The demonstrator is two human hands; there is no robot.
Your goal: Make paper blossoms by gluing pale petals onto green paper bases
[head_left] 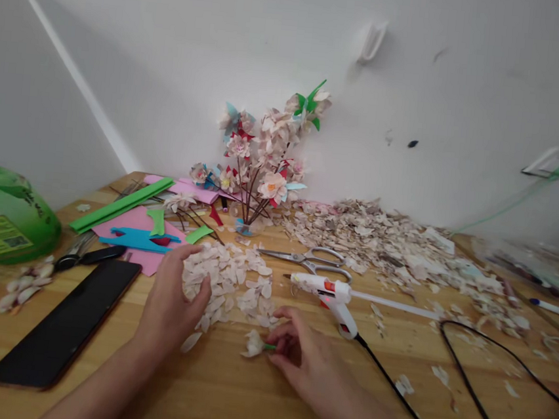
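Observation:
A small white flower (253, 344) on a short green stem is held in my right hand (312, 361), the fingers pinched round the stem and the bloom pointing left, low over the tabletop. My left hand (172, 295) reaches to the left side of a heap of pale, thin petals (226, 280). Its thumb and fingers are apart and curved, with nothing visible between them; some fingertips are hidden from me. One loose petal (191, 342) lies nearer to me. Just beyond my right hand rests a white glue gun (321, 287), a glue stick in its back.
Scissors (309, 258) lie behind the glue gun, whose black cord (391, 385) runs right. Petal scraps (380, 239) spread along the wall. A bouquet of handmade flowers (270, 149) stands at the back. Left are a phone (65, 324), coloured paper (122, 204) and a green bottle (9, 213).

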